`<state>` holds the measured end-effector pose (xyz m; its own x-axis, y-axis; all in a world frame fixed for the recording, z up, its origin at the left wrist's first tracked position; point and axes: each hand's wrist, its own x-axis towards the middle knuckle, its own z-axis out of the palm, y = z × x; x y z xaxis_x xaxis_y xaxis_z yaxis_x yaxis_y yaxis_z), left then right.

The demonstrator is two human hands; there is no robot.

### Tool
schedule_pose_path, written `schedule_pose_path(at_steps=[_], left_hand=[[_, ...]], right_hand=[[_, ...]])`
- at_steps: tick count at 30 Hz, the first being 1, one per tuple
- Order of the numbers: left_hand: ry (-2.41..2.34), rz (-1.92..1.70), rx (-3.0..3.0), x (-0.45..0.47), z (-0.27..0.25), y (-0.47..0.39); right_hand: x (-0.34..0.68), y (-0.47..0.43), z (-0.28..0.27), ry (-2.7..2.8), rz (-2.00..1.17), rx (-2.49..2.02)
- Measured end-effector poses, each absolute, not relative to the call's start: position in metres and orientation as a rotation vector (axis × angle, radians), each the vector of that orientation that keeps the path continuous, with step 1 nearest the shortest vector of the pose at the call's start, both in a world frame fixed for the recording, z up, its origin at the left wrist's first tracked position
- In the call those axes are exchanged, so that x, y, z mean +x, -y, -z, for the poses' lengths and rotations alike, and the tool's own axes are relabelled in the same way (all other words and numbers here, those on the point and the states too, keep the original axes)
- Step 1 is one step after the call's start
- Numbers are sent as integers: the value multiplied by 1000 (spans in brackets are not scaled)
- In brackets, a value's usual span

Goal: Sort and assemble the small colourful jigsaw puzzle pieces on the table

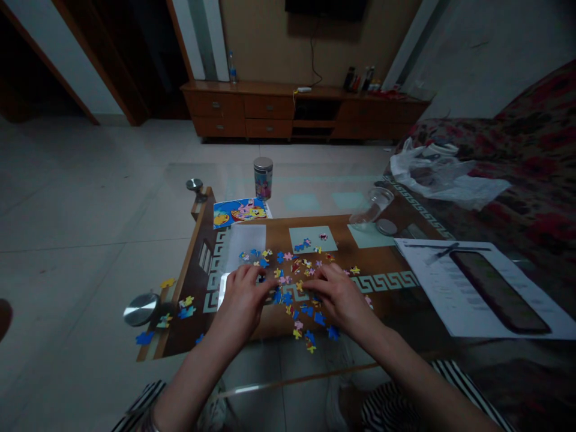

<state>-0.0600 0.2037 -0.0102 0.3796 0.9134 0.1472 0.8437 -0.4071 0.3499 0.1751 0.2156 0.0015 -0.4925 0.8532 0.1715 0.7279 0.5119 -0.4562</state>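
- Glass tabletop (405, 282) carries scattered jigsaw pieces (297, 270), blue, yellow and pink, between both hands.
- Left hand (245, 297) lies flat on the pieces, fingers loosely curled; what it grips, I cannot tell.
- Right hand (339, 297) likewise, fingertips among the pieces.
- Beyond: picture card (240, 211), tin (263, 177), tipped clear cup (372, 207).
- Right: paper sheet (432, 282) under a dark phone (497, 291).

This is a living room in a home. A low wooden TV cabinet (297, 111) with drawers stands at the far wall, under a dark screen (326, 7). A sofa with flower pattern (531, 156) is beside the glass coffee table (405, 288), and the floor has pale tiles (90, 198).
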Motion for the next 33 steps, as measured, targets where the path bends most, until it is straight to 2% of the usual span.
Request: schedule_pose_path(at_steps=[10,18,24,33], left_hand=[[-1707,-408,2538,-63,13,-201],[-1511,-461,2658,-50,10,-178],[-1560,-507,2604,-35,7,-138],[-1415,-375,2642,-20,12,-96]], right_hand=[[183,-204,-5,2571,-520,-1121],[192,-192,-11,2454,-459,-1343],[212,-164,-20,2218,-551,-1567],[204,-106,0,2595,-751,-1588]])
